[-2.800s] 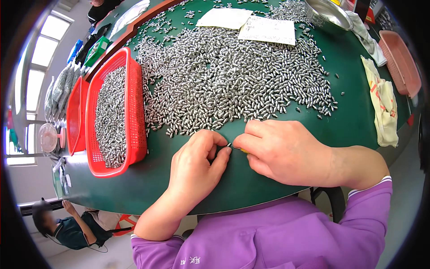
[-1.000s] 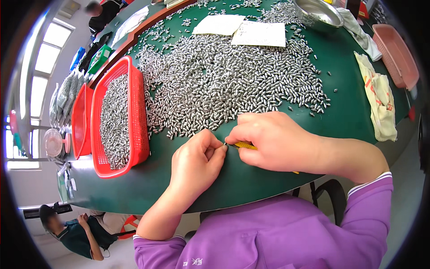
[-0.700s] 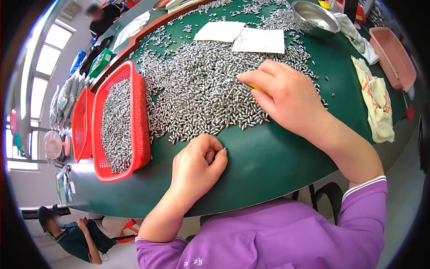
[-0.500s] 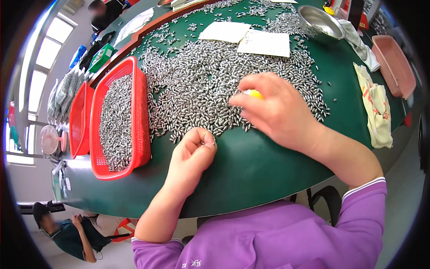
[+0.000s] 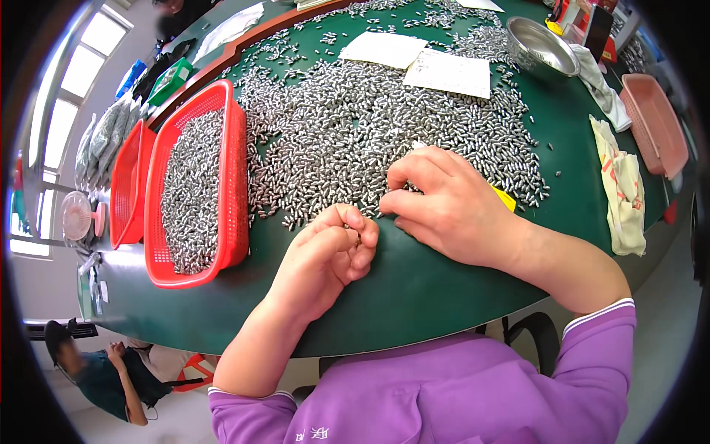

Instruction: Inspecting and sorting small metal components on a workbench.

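On metal pieces point(image 5: 325, 133), paper point(image 5: 448, 73) with faint writing; cloth point(image 5: 623, 200) red-lettered; left hand point(image 5: 329, 251) curled, right hand point(image 5: 447, 211) half-bent, both contents unclear.

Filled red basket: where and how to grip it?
Probably by the rim of the filled red basket, at its near and far short ends, from above: metal pieces fill the inside, a second red basket crowds its left long side, the loose pile lies along its right.

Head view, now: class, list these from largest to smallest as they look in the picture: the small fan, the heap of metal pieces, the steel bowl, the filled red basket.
1. Heap of metal pieces
2. Filled red basket
3. Steel bowl
4. Small fan, perhaps farther off, so its true size is unsure.
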`<state>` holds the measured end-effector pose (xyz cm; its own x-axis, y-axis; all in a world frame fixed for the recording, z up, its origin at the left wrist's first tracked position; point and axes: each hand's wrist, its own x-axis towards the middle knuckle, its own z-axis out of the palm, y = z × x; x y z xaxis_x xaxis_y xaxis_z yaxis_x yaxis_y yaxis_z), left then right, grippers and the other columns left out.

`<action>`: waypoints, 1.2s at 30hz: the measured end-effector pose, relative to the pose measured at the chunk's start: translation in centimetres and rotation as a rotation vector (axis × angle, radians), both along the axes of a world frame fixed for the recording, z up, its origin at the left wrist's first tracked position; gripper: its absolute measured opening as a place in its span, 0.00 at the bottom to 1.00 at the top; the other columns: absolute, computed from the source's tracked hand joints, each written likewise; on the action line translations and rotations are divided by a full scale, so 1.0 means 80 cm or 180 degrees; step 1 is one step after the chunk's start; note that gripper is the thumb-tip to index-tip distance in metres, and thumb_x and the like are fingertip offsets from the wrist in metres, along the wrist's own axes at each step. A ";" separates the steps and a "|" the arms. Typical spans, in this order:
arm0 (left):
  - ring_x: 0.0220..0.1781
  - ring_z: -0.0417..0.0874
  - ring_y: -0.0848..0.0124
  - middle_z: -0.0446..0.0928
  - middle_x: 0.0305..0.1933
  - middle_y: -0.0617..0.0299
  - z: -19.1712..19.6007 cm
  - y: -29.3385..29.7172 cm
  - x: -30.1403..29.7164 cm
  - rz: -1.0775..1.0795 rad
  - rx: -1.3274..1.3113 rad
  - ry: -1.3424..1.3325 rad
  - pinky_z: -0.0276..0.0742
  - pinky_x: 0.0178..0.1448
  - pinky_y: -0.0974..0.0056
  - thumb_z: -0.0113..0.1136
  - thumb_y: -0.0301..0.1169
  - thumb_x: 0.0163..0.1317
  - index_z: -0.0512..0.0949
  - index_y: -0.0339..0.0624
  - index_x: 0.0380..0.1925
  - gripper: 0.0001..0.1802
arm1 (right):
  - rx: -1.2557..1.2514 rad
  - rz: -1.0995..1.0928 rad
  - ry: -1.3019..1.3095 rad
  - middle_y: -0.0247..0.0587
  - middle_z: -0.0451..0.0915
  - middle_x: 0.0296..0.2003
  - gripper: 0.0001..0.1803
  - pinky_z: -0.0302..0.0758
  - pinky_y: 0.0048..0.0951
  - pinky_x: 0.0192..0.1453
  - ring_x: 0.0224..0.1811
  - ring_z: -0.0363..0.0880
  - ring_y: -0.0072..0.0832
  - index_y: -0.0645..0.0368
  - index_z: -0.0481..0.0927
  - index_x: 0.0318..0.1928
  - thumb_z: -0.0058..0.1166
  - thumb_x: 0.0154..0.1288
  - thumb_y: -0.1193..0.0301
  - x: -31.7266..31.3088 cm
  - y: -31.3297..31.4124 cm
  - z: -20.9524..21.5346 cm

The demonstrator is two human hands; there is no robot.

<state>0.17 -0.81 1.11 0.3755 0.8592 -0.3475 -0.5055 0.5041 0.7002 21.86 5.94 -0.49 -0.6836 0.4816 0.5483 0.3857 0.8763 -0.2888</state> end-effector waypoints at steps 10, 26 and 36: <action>0.30 0.67 0.76 0.71 0.38 0.60 -0.004 0.003 -0.003 0.0341 -0.0094 -0.0286 0.63 0.33 0.71 0.46 0.28 0.69 0.68 0.42 0.43 0.05 | -0.0205 0.0149 0.0082 0.37 0.72 0.42 0.09 0.71 0.42 0.54 0.49 0.73 0.37 0.54 0.77 0.34 0.63 0.51 0.71 -0.002 -0.003 0.005; 0.31 0.70 0.78 0.75 0.38 0.65 -0.002 -0.003 0.003 -0.0414 -0.0114 0.0021 0.65 0.35 0.73 0.52 0.28 0.70 0.72 0.44 0.45 0.06 | -0.0523 0.0623 0.0786 0.33 0.82 0.37 0.14 0.77 0.37 0.47 0.42 0.81 0.34 0.54 0.81 0.42 0.67 0.54 0.74 -0.004 -0.008 0.014; 0.31 0.70 0.80 0.74 0.36 0.66 0.000 -0.005 0.009 -0.0453 -0.0129 0.0333 0.65 0.34 0.74 0.55 0.33 0.72 0.71 0.43 0.44 0.08 | -0.0513 0.0653 0.0836 0.31 0.83 0.36 0.19 0.79 0.35 0.43 0.38 0.83 0.33 0.53 0.81 0.47 0.68 0.52 0.74 -0.003 -0.009 0.019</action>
<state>0.93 -1.24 1.08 0.4522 0.7846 -0.4242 -0.3526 0.5941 0.7230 21.66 5.23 1.04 -0.6210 0.4437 0.6462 0.1012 0.8628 -0.4952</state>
